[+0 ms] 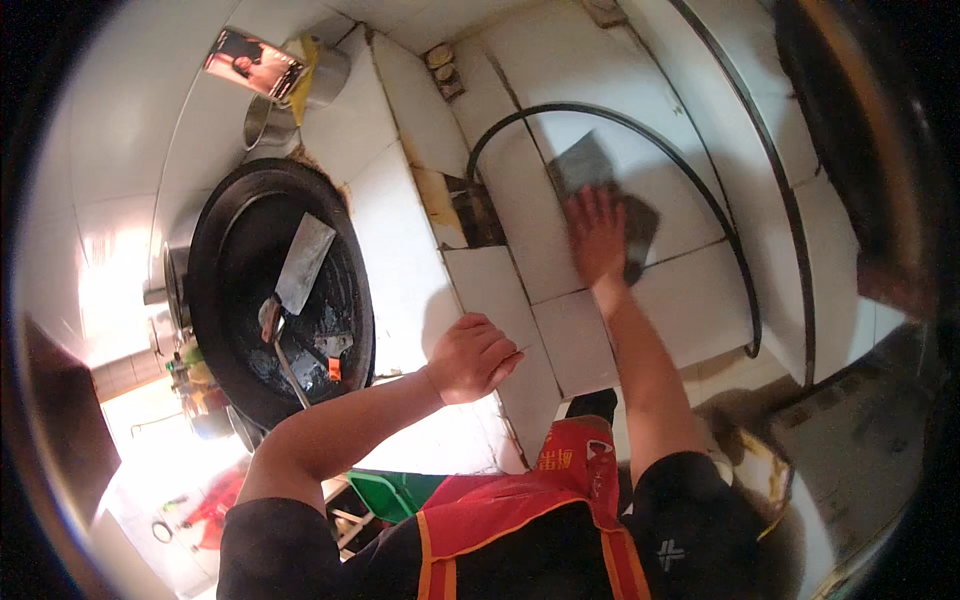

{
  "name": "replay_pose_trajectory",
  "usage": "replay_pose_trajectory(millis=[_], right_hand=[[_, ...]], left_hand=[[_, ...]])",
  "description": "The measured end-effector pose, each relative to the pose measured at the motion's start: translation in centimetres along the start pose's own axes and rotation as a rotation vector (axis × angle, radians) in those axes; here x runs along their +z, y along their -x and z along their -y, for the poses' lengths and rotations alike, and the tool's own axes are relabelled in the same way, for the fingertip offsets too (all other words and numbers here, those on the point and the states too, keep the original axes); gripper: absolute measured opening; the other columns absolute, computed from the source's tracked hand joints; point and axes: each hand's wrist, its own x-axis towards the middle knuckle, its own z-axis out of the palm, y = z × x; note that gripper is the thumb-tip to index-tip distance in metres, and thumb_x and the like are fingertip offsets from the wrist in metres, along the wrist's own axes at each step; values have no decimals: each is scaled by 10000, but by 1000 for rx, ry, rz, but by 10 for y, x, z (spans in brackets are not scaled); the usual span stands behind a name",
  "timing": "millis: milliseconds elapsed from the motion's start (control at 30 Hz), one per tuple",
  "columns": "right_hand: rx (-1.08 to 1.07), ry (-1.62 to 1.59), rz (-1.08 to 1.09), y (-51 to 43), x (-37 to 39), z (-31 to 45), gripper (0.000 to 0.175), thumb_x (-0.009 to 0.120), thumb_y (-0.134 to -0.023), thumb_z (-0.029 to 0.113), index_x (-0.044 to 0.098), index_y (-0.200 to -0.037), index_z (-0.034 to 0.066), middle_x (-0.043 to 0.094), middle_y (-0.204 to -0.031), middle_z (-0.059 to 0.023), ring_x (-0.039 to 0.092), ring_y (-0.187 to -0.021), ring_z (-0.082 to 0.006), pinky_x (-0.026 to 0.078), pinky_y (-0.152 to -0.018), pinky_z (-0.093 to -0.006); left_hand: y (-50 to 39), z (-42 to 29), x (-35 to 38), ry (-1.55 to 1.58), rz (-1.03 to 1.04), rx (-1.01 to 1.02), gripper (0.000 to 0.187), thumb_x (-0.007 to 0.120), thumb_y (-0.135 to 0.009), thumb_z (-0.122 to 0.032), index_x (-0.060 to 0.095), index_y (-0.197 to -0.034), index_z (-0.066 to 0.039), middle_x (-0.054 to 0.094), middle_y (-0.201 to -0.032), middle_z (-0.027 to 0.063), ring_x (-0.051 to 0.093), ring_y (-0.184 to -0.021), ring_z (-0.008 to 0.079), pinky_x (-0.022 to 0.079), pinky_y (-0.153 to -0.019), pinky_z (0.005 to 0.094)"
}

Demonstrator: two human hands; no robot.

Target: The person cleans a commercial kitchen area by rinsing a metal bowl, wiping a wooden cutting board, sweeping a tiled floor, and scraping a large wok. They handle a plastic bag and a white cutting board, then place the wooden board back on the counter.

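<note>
My right hand (pixel 598 232) lies flat with its fingers a little apart on a white tiled surface (pixel 517 225). Under and beyond its fingertips is a flat grey patch (pixel 587 161) with straight edges; whether it is a cloth or something else I cannot tell. Darker grey, perhaps shadow, shows beside the hand. Curled into a loose fist, my left hand (pixel 474 360) hovers over or rests at the tiled ledge, with nothing clearly seen in it. Left of it, a large black wok (pixel 206 225) holds a cleaver (pixel 305 262), a long-handled metal utensil (pixel 289 371) and a scraper with an orange part (pixel 334 366).
A black hose-like curve (pixel 600 109) arches around my right hand. Behind the wok, a lit phone (pixel 255 65) leans by metal pots (pixel 327 75) and a yellow cloth (pixel 307 67). A green plastic item (pixel 379 495) sits below the ledge, beside my red apron (pixel 495 502).
</note>
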Motion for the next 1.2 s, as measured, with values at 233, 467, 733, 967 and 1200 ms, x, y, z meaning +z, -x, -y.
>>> replay_pose_trajectory(millis=[233, 467, 733, 967, 1200], right_hand=[[-415, -314, 246, 181, -16, 31, 422, 425, -857, 235, 440, -1271, 154, 280, -1408, -72, 222, -1307, -253, 130, -1066, -468], [365, -551, 381, 253, -39, -69, 299, 459, -841, 165, 513, -1105, 36, 539, -1063, -200, 494, -1007, -384, 396, -881, -440], [451, -539, -174, 189, -238, -99, 332, 540, -859, 253, 511, -1045, -21, 568, -963, -238, 558, -881, -394, 448, -759, -438], [259, 39, -635, 172, -312, -155, 281, 568, -831, 216, 534, -1013, 4, 577, -910, -178, 563, -792, -348, 459, -685, -419], [496, 251, -481, 181, -268, -186, 349, 530, -834, 197, 491, -1124, 8, 518, -1113, -188, 468, -1053, -355, 356, -919, -454]], left_hand=[[0, -1, -1, -50, -54, 28, 119, 587, -800, -172, 547, -740, -78, 566, -690, 66, 567, -676, 220, 428, -738, 335], [5, 0, 4, -64, 23, -41, 138, 556, -824, -203, 563, -767, -77, 579, -733, 64, 569, -734, 215, 416, -794, 341], [6, -3, 5, -62, 177, -143, 185, 480, -863, -227, 595, -864, -82, 613, -840, 51, 567, -849, 214, 362, -910, 356], [-2, -7, 3, -124, 93, -145, 186, 519, -838, -185, 570, -696, -76, 609, -722, 86, 579, -714, 247, 404, -792, 363], [-6, -8, 1, -141, 66, -42, 181, 533, -834, -182, 526, -687, -77, 570, -657, 80, 542, -638, 271, 399, -694, 378]])
